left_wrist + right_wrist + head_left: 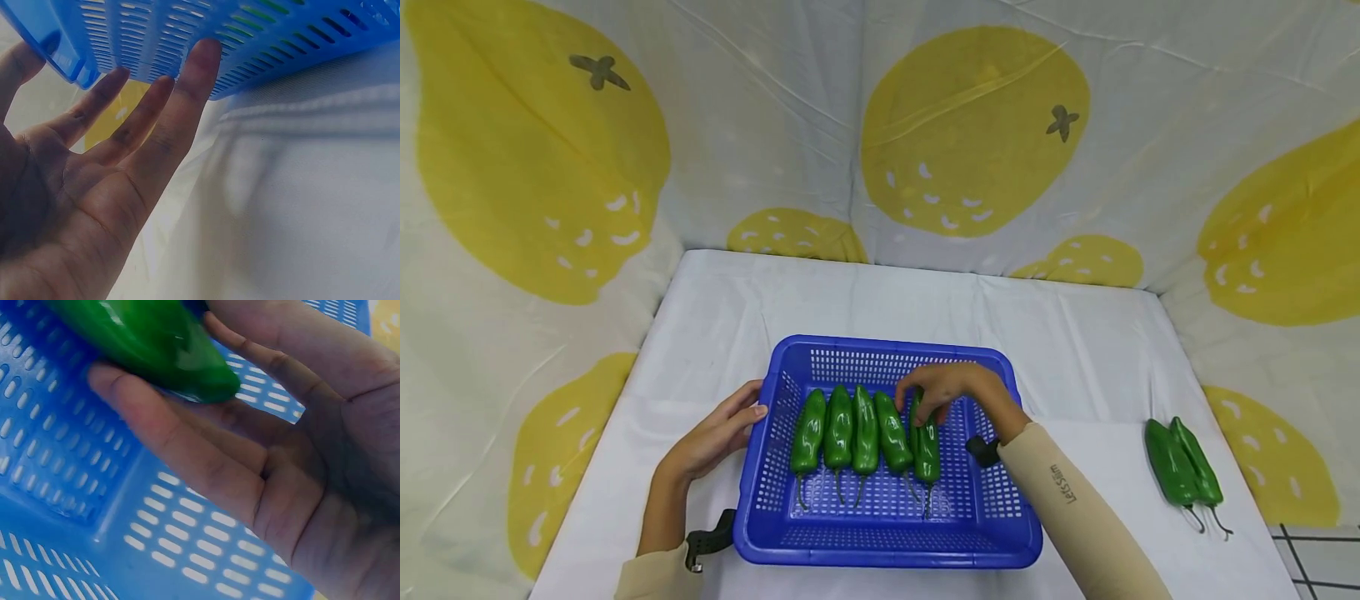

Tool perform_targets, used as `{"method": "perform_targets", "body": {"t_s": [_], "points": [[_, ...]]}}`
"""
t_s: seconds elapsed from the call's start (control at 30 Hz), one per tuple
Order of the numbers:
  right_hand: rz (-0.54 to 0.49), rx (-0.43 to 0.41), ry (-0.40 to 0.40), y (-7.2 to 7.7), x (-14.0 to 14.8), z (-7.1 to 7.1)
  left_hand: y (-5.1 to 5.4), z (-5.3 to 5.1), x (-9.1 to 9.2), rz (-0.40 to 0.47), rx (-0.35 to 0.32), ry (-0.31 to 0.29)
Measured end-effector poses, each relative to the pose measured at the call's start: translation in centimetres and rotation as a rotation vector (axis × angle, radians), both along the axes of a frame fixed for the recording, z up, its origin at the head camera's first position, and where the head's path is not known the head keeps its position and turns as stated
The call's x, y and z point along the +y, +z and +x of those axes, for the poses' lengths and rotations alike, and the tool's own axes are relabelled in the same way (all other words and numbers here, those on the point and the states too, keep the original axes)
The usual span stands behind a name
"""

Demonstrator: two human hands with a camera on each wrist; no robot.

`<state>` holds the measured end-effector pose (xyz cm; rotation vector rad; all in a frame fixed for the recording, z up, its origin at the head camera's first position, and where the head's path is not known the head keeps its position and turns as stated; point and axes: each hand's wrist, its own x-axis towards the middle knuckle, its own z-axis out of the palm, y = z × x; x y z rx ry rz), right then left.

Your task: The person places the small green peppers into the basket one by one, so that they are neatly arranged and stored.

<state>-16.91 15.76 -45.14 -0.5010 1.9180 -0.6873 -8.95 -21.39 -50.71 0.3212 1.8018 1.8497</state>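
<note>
Right hand [942, 387], yours: reaches over the right far part of the basket, its fingers bent and clamped on the far end of a green pepper [928, 457]. Whether that pepper's weight rests on the basket floor, you cannot tell.

Left hand [718, 432], yours: at the basket's left side, thumb at the rim, fingers extended and apart, their tips touching the outer wall.

Blue basket [887, 558]: one, rectangular, slotted, standing on the white-covered table [1075, 358].

Four peppers [865, 437]: green, glossy, side by side in the basket, left of the one you grip; stems point to the near side, as does the stem of the gripped one.

Two loose peppers [1176, 471]: on the table at its right, well apart from the basket, touching each other, stems near.

Sleeve [1075, 508]: beige, lettered, on your right arm.

Particular to single views: the head view alone gives you the loose pair and the whole row. The left wrist view adds your left palm and the basket's outer wall, with green showing through some slots. The right wrist view adds the gripped pepper's tapered tip, lying between your fingers and directed toward the palm; the head view has it mostly covered by your hand.
</note>
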Motion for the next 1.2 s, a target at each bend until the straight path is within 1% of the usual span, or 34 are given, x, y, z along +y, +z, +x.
{"method": "perform_targets", "body": {"t_s": [0.3,0.37,0.57,0.73,0.83,0.97,1.2], "points": [[-0.021,-0.041,-0.063,2.4,0.9,0.2,0.2,0.0,0.0,0.009,0.0,-0.005],[-0.025,-0.039,-0.072,2.6,1.0,0.2,0.2,0.0,0.0,0.011,-0.001,-0.005],[-0.025,-0.024,-0.056,2.9,1.2,0.3,0.3,0.0,0.1,0.013,-0.006,-0.007],[-0.078,-0.013,-0.059,3.8,1.9,0.4,0.3,0.0,0.1,0.017,-0.014,-0.01],[-0.114,0.01,-0.068,4.5,2.6,0.5,0.3,0.0,0.0,0.016,-0.015,-0.01],[-0.136,0.04,-0.088,5.6,4.0,0.5,0.3,0.0,0.0,0.018,-0.016,-0.009],[-0.154,0.079,-0.148,6.9,7.9,0.9,0.3,-0.1,0.1,0.014,-0.015,-0.009]]}}
